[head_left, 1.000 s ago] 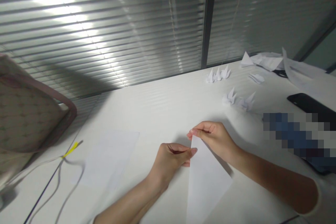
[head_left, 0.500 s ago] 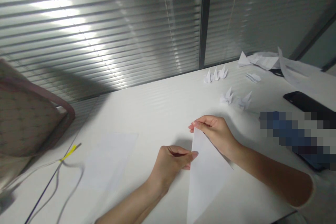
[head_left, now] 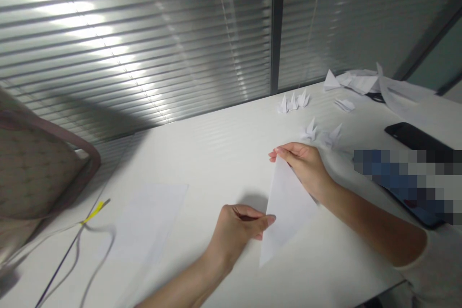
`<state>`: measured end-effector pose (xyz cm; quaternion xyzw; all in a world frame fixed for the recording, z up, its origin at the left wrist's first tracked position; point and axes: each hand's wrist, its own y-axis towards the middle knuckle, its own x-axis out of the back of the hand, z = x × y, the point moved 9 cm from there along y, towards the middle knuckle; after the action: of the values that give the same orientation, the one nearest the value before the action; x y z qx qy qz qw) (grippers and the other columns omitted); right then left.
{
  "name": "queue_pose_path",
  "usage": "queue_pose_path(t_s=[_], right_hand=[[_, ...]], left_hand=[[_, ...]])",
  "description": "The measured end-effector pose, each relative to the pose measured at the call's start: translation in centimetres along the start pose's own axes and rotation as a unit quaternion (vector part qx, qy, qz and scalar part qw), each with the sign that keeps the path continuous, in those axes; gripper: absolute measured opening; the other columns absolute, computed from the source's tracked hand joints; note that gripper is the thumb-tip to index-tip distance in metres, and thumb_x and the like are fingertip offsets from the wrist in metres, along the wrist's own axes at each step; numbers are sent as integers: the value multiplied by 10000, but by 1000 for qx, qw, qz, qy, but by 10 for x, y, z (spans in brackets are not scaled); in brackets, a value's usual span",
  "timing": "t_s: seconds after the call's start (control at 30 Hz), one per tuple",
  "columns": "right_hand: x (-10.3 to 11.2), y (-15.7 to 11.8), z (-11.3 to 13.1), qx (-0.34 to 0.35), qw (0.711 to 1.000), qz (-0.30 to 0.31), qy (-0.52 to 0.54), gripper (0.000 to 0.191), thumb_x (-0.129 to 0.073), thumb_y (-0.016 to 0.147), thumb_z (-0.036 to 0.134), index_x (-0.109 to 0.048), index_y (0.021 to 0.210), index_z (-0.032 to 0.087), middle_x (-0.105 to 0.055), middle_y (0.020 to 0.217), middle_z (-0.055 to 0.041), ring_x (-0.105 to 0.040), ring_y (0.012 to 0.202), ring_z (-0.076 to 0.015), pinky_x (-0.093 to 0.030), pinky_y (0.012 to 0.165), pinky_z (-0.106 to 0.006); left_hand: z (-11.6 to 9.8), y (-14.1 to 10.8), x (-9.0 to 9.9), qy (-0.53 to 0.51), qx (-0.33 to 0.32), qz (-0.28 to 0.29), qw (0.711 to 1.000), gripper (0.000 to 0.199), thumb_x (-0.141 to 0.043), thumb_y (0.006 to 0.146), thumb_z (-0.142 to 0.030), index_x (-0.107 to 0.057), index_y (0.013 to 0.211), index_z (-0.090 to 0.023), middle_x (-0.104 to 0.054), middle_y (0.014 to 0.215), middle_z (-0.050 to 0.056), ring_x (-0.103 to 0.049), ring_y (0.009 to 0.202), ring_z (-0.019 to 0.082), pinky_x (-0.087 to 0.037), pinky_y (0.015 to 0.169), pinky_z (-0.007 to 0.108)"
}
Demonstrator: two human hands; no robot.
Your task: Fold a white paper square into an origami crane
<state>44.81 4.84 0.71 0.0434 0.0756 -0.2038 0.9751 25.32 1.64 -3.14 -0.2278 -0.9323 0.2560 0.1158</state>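
Your left hand (head_left: 240, 231) pinches the left edge of a white paper triangle (head_left: 287, 214), thumb on top, fingertips tucked underneath. Your right hand (head_left: 305, 163) pinches the same piece at its top corner, thumb and fingers closed on the tip. So the triangle sits between your two hands: upper point at your right fingertips, long edge running down past your left thumb, lower point just below your left fingers. Its far right corner lies near your right wrist. Can't tell if the paper touches the table (head_left: 216, 154) under your hands.

Left of your left hand, well apart: a flat white sheet (head_left: 155, 216). Further left of that hand, a grey cable (head_left: 113, 238) with a yellow tie (head_left: 94, 212), then a quilted-looking bag (head_left: 32, 173) with a pinkish handle.

Just beyond your right hand, two folded paper figures (head_left: 310, 131) with pointed tips; the nearer one is blurry. Past them from that hand, a row of three more pointed figures (head_left: 293, 102), plus a small flat folded piece (head_left: 345, 105) off to their right. Farthest from your right hand, a heap of loose paper (head_left: 361, 83). Right of your right hand, a black slab-like item (head_left: 415, 135) and a pixelated patch, contents unreadable. Slatted blinds (head_left: 144, 43) stand beyond both hands.
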Motion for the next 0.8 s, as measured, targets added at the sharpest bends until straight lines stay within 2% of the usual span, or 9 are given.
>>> queue_pose_path(t_s=[0.2, 0.27, 0.33, 0.47, 0.57, 0.63, 0.7, 0.77, 0.8], right_hand=[[21, 12, 11, 28, 998, -46, -31, 276, -674, 751, 425, -697, 814, 158, -748, 825, -75, -694, 790, -194, -509, 755, -318], [28, 17, 12, 26, 997, -47, -50, 303, -655, 758, 448, -691, 826, 155, -746, 855, -84, -691, 785, -193, -517, 696, -302], [30, 20, 9, 17, 996, -27, -80, 324, -657, 743, 467, -688, 804, 151, -743, 833, -85, -682, 718, -186, -514, 597, -280], [19, 17, -8, -3, 986, 51, -157, 304, -688, 690, 453, -668, 689, 150, -642, 536, -17, -569, 448, -140, -430, 402, -245], [7, 8, -24, 2, 970, 106, -219, 227, -663, 712, 380, -649, 641, 164, -593, 483, 6, -541, 426, -137, -394, 387, -238], [1, 2, -29, 23, 957, 123, -262, 156, -646, 727, 309, -649, 647, 175, -628, 543, -4, -577, 500, -148, -424, 459, -250], [-2, -1, -30, 51, 942, 131, -304, 110, -625, 747, 263, -649, 671, 188, -651, 607, -9, -596, 571, -156, -443, 534, -264], [-3, -4, -27, 80, 926, 135, -342, 98, -605, 769, 240, -640, 688, 199, -639, 633, -5, -587, 603, -158, -445, 568, -271], [-3, -4, -25, 95, 918, 138, -359, 98, -597, 776, 228, -632, 688, 202, -623, 639, -3, -579, 616, -159, -445, 578, -272]], left_hand=[[1, -6, -4, 39, -13, 20, 999, 297, -800, 569, -417, -709, 592, -135, -665, 527, 44, -589, 495, 147, -491, 538, 265], [-4, -7, 2, 65, -26, 26, 997, 298, -775, 605, -423, -712, 628, -132, -679, 553, 56, -613, 520, 159, -506, 558, 273], [-14, -8, 18, 101, -52, 20, 993, 292, -739, 656, -425, -710, 662, -135, -678, 570, 51, -618, 536, 157, -506, 571, 267], [-33, -5, 64, 200, -123, -18, 972, 251, -674, 717, -402, -698, 738, -153, -615, 541, -3, -559, 491, 128, -454, 495, 230], [-35, -5, 84, 296, -173, -50, 938, 228, -618, 778, -344, -719, 890, -172, -621, 601, 0, -542, 505, 133, -454, 515, 244], [-34, -7, 87, 356, -215, -76, 906, 235, -568, 818, -296, -720, 966, -194, -659, 725, 39, -591, 624, 174, -499, 639, 303], [-33, -10, 83, 395, -257, -93, 877, 268, -527, 845, -253, -709, 1037, -210, -681, 949, 94, -618, 877, 248, -489, 837, 408], [-34, -15, 69, 433, -313, -76, 842, 348, -462, 877, -185, -657, 1160, -241, -604, 1246, 95, -514, 1174, 291, -396, 1006, 477], [-35, -18, 57, 465, -346, -49, 813, 417, -416, 891, -138, -595, 1247, -260, -523, 1370, 66, -428, 1284, 280, -350, 1061, 480]])
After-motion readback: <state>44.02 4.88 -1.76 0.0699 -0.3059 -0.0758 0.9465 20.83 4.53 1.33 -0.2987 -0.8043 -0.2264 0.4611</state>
